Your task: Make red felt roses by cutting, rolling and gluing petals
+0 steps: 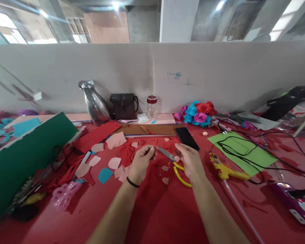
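Strip of red paper [156, 142] mid-worktop [165, 217], pinched by left hand [141, 161], thumb to forefinger. Right hand [190, 160] curled, fingertips narrow, at the scissors' [169, 155] yellow handles; blur there, can't tell if it holds anything. To do it well: light pinch near the strip's end, even tension, no yanking, thin paper probably tears. I'd turn the scissors so the tips don't face the left fingers. Glue gun [227, 171] lies along the green sheet's [265, 157] near edge, toward worktop's right edge; treat nozzle as hot. Surface is red, pink petal cutouts [114, 163] scattered left of centre, phone [187, 138] beyond the right hand. Far edge: steel jug [95, 105], dark bag [124, 106], red-lidded jar [151, 110], paper flowers [200, 117], pale partition [66, 74] behind. Power strip [292, 203] by right edge. Room: bare concrete, white column [179, 20], ceiling lights [116, 5] on.
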### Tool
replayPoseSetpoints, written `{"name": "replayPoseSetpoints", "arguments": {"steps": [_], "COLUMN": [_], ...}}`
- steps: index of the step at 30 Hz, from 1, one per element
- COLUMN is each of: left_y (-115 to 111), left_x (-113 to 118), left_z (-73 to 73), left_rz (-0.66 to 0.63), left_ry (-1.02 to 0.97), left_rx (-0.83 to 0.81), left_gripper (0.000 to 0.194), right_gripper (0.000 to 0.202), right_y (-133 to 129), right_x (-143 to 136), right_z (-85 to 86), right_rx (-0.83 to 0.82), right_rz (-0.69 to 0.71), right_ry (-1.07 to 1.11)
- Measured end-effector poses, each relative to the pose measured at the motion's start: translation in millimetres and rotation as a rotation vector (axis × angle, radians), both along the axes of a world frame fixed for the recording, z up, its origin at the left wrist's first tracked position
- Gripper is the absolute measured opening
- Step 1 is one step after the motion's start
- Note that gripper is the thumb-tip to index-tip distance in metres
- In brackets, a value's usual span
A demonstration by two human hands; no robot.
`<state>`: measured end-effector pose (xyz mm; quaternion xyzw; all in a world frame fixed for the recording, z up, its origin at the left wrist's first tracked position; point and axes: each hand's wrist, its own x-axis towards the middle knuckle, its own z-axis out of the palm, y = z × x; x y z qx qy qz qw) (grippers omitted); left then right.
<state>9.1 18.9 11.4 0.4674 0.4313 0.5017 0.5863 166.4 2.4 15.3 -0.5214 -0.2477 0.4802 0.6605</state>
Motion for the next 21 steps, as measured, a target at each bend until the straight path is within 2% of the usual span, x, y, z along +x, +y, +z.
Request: {"name": "replayPoseSetpoints", "arguments": {"steps": [7,15,21], "left_y": [-5,-6,-6], "left_x": [7,10,13], "left_z": [-1.1,-5.7,-9.5], "left_rz": [0.022,0.04,0.059], "left_ry": [-0.005,0.019,-0.013], "left_rx": [-0.024,-0.016,-0.037], "left_gripper": [0.023,0.018,0.017], "right_gripper": [0.026,0.032,0.029], "right_y": [-6,-6,-6], "right_x": [-13,-15,-15], "right_z": [8.7,5.4,8.2], "right_rx": [-0.007,-0.006,-0.019], "right_rz": [0.095,0.088,0.097], "right_ry": [0.083,0.006,0.069]}}
